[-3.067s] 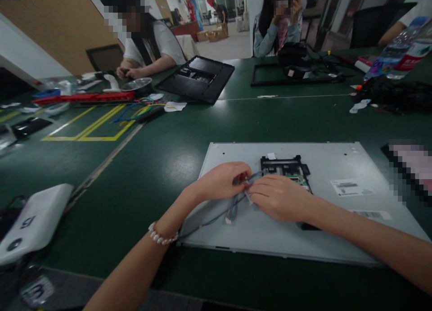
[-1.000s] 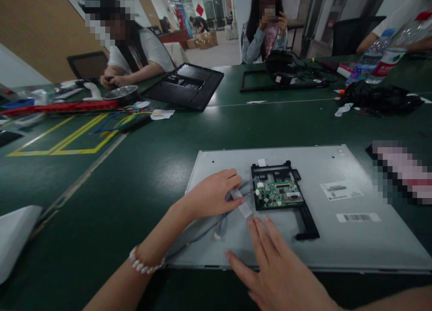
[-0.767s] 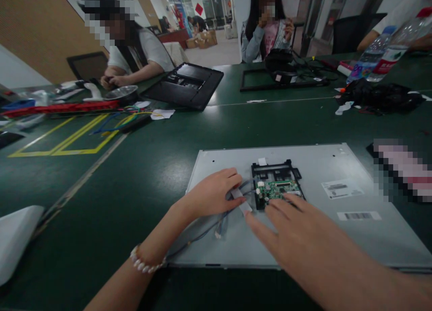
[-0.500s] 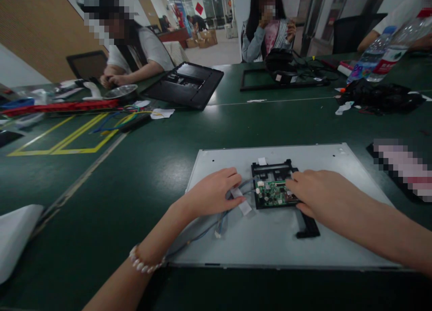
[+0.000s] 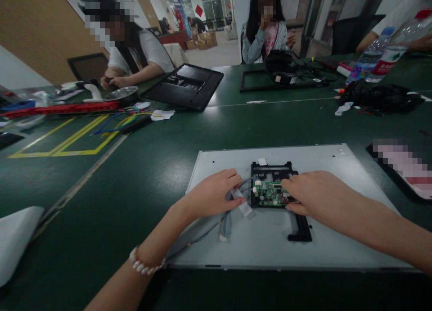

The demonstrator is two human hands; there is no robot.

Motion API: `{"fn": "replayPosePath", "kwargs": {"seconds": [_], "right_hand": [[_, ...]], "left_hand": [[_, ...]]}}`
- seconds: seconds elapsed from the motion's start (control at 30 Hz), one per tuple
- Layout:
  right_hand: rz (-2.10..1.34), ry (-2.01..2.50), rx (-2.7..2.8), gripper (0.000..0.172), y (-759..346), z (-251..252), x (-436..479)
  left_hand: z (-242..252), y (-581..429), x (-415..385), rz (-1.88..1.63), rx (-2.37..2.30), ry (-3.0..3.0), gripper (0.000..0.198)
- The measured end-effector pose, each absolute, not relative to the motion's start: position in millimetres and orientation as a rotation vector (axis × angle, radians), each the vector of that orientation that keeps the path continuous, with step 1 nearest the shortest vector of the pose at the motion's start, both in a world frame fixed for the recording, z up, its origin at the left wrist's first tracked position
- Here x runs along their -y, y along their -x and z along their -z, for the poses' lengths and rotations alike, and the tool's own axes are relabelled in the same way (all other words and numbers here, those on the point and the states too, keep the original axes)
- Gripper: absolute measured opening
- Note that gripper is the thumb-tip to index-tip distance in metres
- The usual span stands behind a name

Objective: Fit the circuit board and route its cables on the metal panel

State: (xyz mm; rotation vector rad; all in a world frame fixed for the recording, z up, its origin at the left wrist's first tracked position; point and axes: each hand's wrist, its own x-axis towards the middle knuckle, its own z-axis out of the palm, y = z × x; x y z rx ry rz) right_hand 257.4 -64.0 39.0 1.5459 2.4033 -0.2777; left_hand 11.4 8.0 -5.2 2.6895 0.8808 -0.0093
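Note:
A flat grey metal panel (image 5: pixel 347 167) lies in front of me. On it rests a black plastic bracket (image 5: pixel 302 232) carrying a green circuit board (image 5: pixel 268 195). My right hand (image 5: pixel 320 191) is closed on the right side of the bracket and board, hiding that edge. My left hand (image 5: pixel 211 191) pinches a bundle of thin grey-blue cables (image 5: pixel 205 232) beside the board's left edge. A strip of white tape (image 5: pixel 245 209) sticks out from under those fingers. Some cables reach the white connectors on the board; a loose plug end (image 5: pixel 223 236) hangs below the hand.
A phone (image 5: pixel 405 171) lies right of the panel on the green table (image 5: pixel 151 180). Farther back are a black monitor casing (image 5: pixel 189 83), a black frame (image 5: pixel 246 80), water bottles (image 5: pixel 388 59) and a black cable bundle (image 5: pixel 384 97). Other people sit across the table.
My right hand has shifted the bracket and board slightly left, its lower arm also nearer me. The loose plug end moved slightly right; my left hand stays put.

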Motion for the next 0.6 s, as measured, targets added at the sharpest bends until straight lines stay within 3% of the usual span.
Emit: {"fn": "replayPosePath", "kwargs": {"seconds": [0.47, 0.6], "right_hand": [[0.322, -1.575, -2.495, 0.024, -285.2, -17.3, 78.6], [0.323, -1.771, -2.616, 0.037, -310.3, -14.2, 78.2]], "left_hand": [[3.3, -10.8, -6.4, 0.044, -0.874, -2.739, 0.027], [2.7, -10.9, -5.7, 0.043, -0.873, -2.742, 0.026]]}}
